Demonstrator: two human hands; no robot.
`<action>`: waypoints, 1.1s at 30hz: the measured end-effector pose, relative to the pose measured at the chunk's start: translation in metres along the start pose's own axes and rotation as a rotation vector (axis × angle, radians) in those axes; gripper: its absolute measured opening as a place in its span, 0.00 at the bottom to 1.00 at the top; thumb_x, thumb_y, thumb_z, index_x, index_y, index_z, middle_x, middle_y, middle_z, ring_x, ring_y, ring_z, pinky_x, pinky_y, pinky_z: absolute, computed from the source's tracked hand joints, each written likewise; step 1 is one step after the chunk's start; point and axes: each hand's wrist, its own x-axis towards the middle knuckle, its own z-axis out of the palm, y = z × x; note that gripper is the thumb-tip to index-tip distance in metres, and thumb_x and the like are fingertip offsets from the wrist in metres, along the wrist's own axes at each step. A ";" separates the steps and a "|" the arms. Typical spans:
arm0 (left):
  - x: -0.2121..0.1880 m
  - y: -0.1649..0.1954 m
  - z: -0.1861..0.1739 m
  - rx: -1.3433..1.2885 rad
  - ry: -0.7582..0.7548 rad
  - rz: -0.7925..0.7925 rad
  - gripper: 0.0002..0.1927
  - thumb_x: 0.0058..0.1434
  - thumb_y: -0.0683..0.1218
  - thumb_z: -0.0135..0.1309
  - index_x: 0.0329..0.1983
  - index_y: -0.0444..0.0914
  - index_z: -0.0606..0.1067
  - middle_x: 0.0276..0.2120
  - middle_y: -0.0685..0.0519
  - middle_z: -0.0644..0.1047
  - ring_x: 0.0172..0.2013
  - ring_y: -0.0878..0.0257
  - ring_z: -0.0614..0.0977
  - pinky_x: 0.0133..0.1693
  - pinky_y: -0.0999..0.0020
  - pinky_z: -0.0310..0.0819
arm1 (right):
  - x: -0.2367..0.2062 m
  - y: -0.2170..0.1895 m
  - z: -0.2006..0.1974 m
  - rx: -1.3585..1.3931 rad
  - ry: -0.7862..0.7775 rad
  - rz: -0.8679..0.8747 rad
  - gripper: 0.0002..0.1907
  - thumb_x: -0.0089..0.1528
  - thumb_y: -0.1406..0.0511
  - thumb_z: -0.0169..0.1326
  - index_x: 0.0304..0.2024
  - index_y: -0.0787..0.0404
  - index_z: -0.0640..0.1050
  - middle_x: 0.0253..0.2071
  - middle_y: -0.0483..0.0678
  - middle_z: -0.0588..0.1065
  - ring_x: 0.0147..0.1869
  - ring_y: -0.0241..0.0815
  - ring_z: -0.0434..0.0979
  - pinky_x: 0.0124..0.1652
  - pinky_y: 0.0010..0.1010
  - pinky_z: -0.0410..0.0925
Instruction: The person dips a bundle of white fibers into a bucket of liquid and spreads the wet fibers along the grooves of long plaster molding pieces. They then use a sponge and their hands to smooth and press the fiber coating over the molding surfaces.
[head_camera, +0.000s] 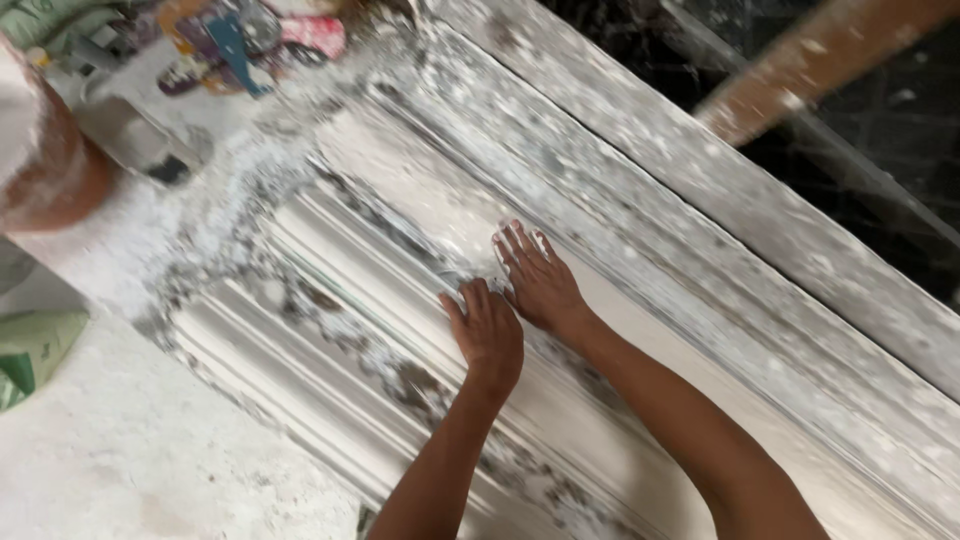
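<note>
— What are the hands doing?

— The right hand (537, 279) lies flat, fingers spread, on the white plaster moulding (400, 300). The left hand (487, 330), just beside it, presses down with fingers curled; whether it grips anything I cannot tell.

— And the moulding?

— Directly beneath both palms, on a plaster-splashed bench (720, 200). Its long ridges run diagonally, upper left to lower right. A brown bucket (45, 165) stands at far left.

White dusty floor (120, 450), brown wooden beam (800, 70) over dark ground, colourful clutter (250, 40) top left
</note>
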 end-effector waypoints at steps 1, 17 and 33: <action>0.017 -0.020 -0.003 -0.022 0.003 -0.005 0.21 0.64 0.49 0.51 0.56 0.32 0.74 0.59 0.41 0.66 0.64 0.44 0.60 0.65 0.32 0.40 | 0.028 -0.006 -0.002 -0.010 -0.047 0.008 0.43 0.63 0.52 0.54 0.75 0.61 0.54 0.78 0.53 0.49 0.82 0.50 0.40 0.74 0.47 0.40; 0.166 -0.251 -0.079 0.134 -0.198 0.059 0.27 0.63 0.50 0.49 0.62 0.32 0.70 0.68 0.36 0.59 0.69 0.38 0.53 0.62 0.24 0.33 | 0.287 -0.088 -0.001 -0.187 0.045 -0.071 0.36 0.68 0.58 0.45 0.75 0.65 0.54 0.80 0.57 0.49 0.84 0.54 0.39 0.76 0.48 0.41; 0.263 -0.316 -0.097 -0.647 0.626 -0.018 0.16 0.64 0.52 0.52 0.37 0.33 0.80 0.43 0.41 0.77 0.49 0.44 0.76 0.52 0.45 0.67 | 0.330 -0.106 -0.015 0.239 -0.050 0.494 0.40 0.66 0.53 0.47 0.72 0.71 0.55 0.70 0.63 0.59 0.75 0.63 0.56 0.70 0.54 0.54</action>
